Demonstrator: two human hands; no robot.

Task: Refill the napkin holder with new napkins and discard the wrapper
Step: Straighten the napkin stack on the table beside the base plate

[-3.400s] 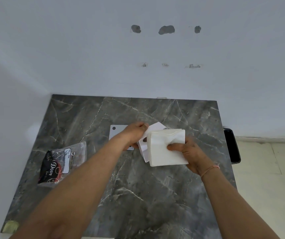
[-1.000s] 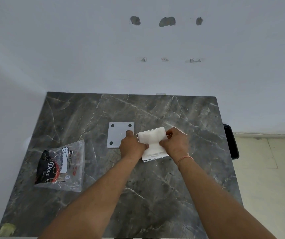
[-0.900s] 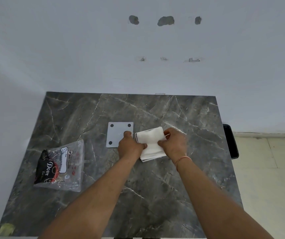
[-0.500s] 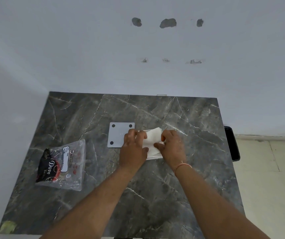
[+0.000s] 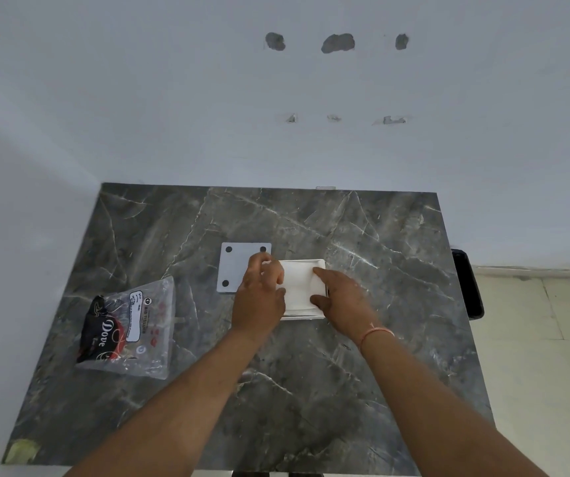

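Observation:
A white stack of napkins (image 5: 299, 283) lies inside a shallow white square napkin holder (image 5: 302, 317) in the middle of the dark marble table (image 5: 311, 390). My left hand (image 5: 259, 297) presses on the stack's left side with fingers curled over it. My right hand (image 5: 340, 297) rests on the right side, thumb and forefinger on the napkins. Left of the holder lies its flat white lid (image 5: 233, 268) with dark round holes at the corners, partly under my left hand. The clear plastic wrapper (image 5: 128, 327), printed black and red, lies flat at the table's left.
A white wall stands right behind the table. A black bin (image 5: 467, 284) sits on the floor just past the table's right edge. A bit of yellowish tape (image 5: 22, 451) marks the near left corner.
Earlier both hands held the napkin stack and the holder above the table. They have since set it down, squared it and pressed the napkins flat into the holder.

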